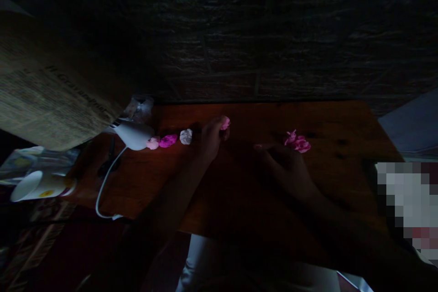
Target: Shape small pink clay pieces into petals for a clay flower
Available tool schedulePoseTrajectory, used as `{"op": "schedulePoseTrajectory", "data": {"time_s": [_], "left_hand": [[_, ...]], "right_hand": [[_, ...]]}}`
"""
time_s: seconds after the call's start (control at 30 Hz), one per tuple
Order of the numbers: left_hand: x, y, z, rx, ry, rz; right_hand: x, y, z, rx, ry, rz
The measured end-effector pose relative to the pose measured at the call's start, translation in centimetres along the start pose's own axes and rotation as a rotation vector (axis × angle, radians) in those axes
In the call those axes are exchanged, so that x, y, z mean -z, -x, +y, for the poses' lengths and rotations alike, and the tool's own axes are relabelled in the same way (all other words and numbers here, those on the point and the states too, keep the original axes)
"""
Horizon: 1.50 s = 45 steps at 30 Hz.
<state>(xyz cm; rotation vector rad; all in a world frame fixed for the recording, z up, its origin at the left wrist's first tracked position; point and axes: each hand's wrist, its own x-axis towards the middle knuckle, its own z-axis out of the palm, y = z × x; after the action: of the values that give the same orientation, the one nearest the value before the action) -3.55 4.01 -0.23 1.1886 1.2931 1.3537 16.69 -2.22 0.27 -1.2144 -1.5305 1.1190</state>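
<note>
The scene is very dark. My left hand (210,137) rests on a wooden table (246,191), its fingers pinched round a small pink crumpled ball (225,123). To its left lies a row of three similar balls: white (186,136), magenta (168,140) and pale pink (153,143). My right hand (284,164) lies on the table with a finger stretched out to the left; whether it holds anything is lost in the shadow. Just beyond it sits a small heap of pink scraps (297,142).
A white lamp head (132,134) with a white cord (102,191) lights the table's left part. A white cup (37,186) lies on its side at the left. A newspaper sheet (51,91) hangs at upper left. A dark brick-patterned wall (273,32) stands behind the table.
</note>
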Motion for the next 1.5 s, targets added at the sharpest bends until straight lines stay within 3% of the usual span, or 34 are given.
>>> {"op": "schedulePoseTrajectory", "data": {"time_s": [0.13, 0.23, 0.33, 0.53, 0.7, 0.87, 1.03, 1.27, 1.5], "left_hand": [[-0.4, 1.7, 0.1, -0.166, -0.322, -0.173], [-0.6, 2.2, -0.1, -0.235, -0.456, -0.349], [-0.6, 2.1, -0.5, -0.339, -0.574, -0.434], [-0.3, 1.8, -1.3, -0.527, -0.645, -0.434], [-0.3, 2.3, -0.6, -0.663, -0.476, -0.361], [-0.9, 2.8, -0.2, -0.756, -0.366, -0.385], [-1.2, 2.8, -0.8, -0.724, -0.322, -0.448], [-1.1, 2.8, -0.7, -0.676, -0.398, -0.416], [-0.6, 2.0, -0.9, -0.623, -0.717, -0.485]], "right_hand": [[0.2, -0.5, -0.4, -0.105, -0.095, -0.033], [0.5, -0.9, -0.4, -0.194, -0.229, -0.044], [0.6, -1.2, -0.3, -0.259, -0.31, -0.077], [0.5, -1.1, -0.4, -0.272, -0.305, -0.121], [0.8, -1.2, -0.4, -0.263, -0.265, -0.167], [1.0, -1.4, -0.3, -0.266, -0.295, -0.167], [0.8, -1.5, -0.5, -0.377, -0.414, -0.173], [0.5, -1.6, -0.5, -0.446, -0.518, -0.167], [1.0, -2.0, 0.3, -0.4, -0.524, -0.041]]}}
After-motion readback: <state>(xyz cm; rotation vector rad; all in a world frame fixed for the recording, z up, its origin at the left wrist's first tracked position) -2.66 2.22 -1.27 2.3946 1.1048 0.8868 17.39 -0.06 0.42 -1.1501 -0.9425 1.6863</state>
